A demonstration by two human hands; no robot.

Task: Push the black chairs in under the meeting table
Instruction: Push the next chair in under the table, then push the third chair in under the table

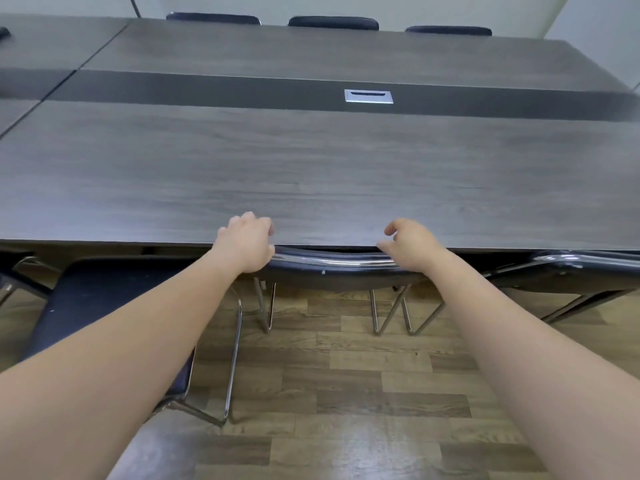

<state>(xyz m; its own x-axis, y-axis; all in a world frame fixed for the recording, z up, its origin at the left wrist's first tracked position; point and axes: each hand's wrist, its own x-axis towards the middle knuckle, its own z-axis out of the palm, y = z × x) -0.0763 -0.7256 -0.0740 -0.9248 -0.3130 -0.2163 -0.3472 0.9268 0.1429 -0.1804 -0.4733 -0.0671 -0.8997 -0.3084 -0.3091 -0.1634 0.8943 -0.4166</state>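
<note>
The dark wood-grain meeting table (311,168) fills the upper half of the head view. A black chair with a chrome top rail (332,263) stands right in front of me, its backrest against the table's near edge and its seat hidden underneath. My left hand (247,242) lies over the rail's left end with its fingers curled. My right hand (410,242) rests its heel on the right end, fingers lifted and apart. To the left, a second black chair (104,299) stands out from the table, partly hidden by my left forearm.
A third black chair (571,268) sits at the right, its backrest close to the table edge. Three chair backs (332,22) line the far side. A silver cable hatch (368,96) is set in the table's dark centre strip. Wood-plank floor (346,393) lies below.
</note>
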